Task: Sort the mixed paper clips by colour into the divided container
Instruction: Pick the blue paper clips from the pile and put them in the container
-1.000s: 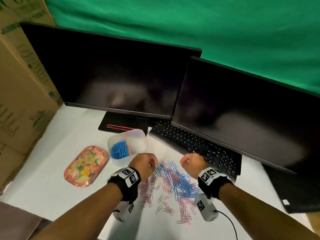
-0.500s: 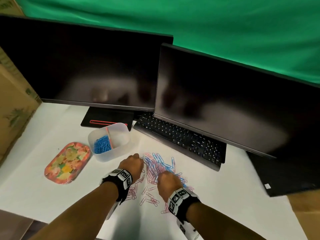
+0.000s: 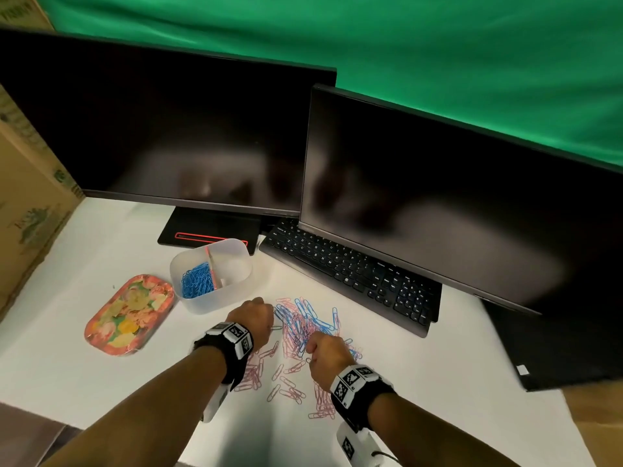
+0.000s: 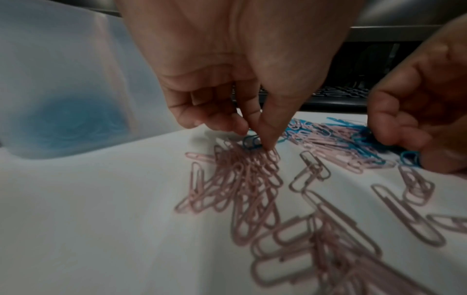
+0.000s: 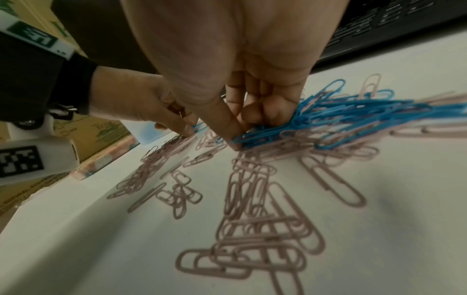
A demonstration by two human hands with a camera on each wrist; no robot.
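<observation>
Both hands worked the mixed heap of pink and blue wire paper clips (image 3: pixel 303 326) just beside the translucent divided plastic container (image 3: pixel 232 288), the left hand (image 4: pixel 227 79) pinching one blue clip (image 4: pixel 251 142) and the right hand (image 5: pixel 242 79) gripping a blue bunch (image 5: pixel 278 131), likely to drop into the compartment holding blue.

**Both hands low, fingers pinching**

We hold both forearms forward, each wrist wearing a black band with printed markers. Our left hand (image 3: pixel 253 316) points its fingers downward; thumb and forefinger (image 4: pixel 269 137) pinch a blue paper clip (image 4: pixel 250 142). Our right hand (image 3: pixel 328 357) is curled, its thumb (image 5: pixel 231 129) and fingers closing on a bunch of blue clips (image 5: pixel 328 117). The hands are near each other, not touching.
</observation>
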